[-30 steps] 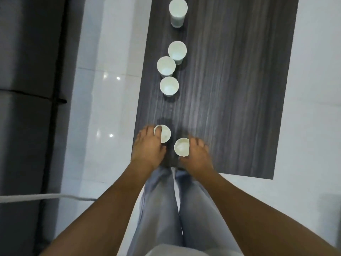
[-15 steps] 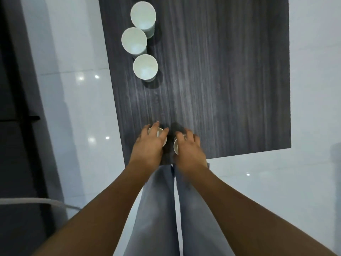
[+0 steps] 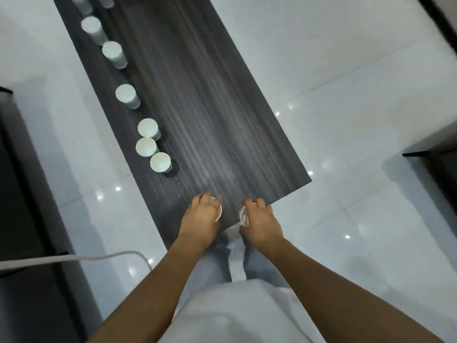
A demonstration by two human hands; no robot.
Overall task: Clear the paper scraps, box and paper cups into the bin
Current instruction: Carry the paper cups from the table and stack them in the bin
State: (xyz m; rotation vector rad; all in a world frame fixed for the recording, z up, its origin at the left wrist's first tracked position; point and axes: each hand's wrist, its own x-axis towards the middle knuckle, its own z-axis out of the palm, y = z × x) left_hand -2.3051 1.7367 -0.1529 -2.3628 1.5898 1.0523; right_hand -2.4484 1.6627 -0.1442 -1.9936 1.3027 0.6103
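Note:
My left hand (image 3: 202, 216) grips a white paper cup (image 3: 218, 212) at the near end of the dark wooden table (image 3: 222, 125). My right hand (image 3: 262, 220) grips a second white paper cup (image 3: 243, 216) beside it. Fingers curl round both cups, so only part of each rim shows. Several more white paper cups stand in a line along the table's left edge, the nearest (image 3: 160, 162) about two hand widths beyond my left hand, with others (image 3: 146, 146) (image 3: 148, 128) (image 3: 126, 94) farther back. No bin, box or paper scraps are visible.
White glossy floor tiles (image 3: 346, 107) surround the table. A dark sofa or cabinet (image 3: 27, 194) runs along the left, with a white cable (image 3: 74, 258) across it. Another dark piece of furniture (image 3: 440, 167) sits at the right edge.
The view has swung, so the table now runs diagonally and more cups show at the far left. Both hands keep their grip on the two cups near the table's end, slightly farther apart.

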